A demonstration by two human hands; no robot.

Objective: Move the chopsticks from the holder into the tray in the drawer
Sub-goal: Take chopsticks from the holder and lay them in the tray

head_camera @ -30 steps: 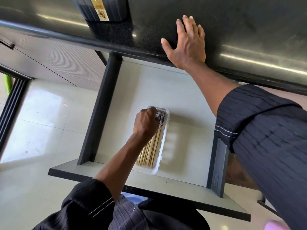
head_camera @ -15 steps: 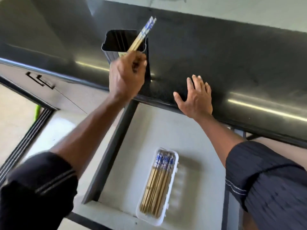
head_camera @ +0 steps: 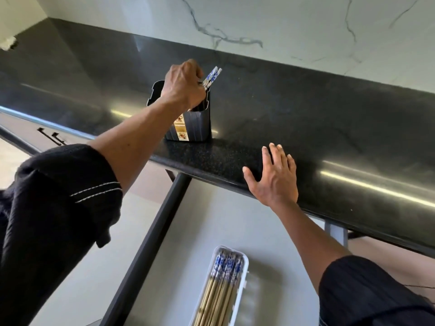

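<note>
A black ribbed holder (head_camera: 199,124) with a yellow label stands on the dark countertop. Over its mouth, my left hand (head_camera: 182,87) is closed around a pair of chopsticks (head_camera: 212,76) whose blue-and-white ends stick up to the right of my fingers; their lower ends are hidden behind my hand. My right hand (head_camera: 274,178) lies flat with spread fingers on the counter's front edge, holding nothing. Below, in the open drawer, a white tray (head_camera: 242,276) holds several bamboo chopsticks (head_camera: 223,285) with blue patterned tops, lying side by side.
The glossy black countertop (head_camera: 329,128) runs left to right, backed by a white marbled wall (head_camera: 282,24). The drawer's pale floor (head_camera: 211,222) has a dark left rail (head_camera: 155,234). Cabinet fronts with black handles (head_camera: 50,135) sit at the left.
My left hand left the tray in the drawer, rose to the holder and took hold of a pair of chopsticks. The view has tilted up toward the wall. My right hand stayed on the counter.
</note>
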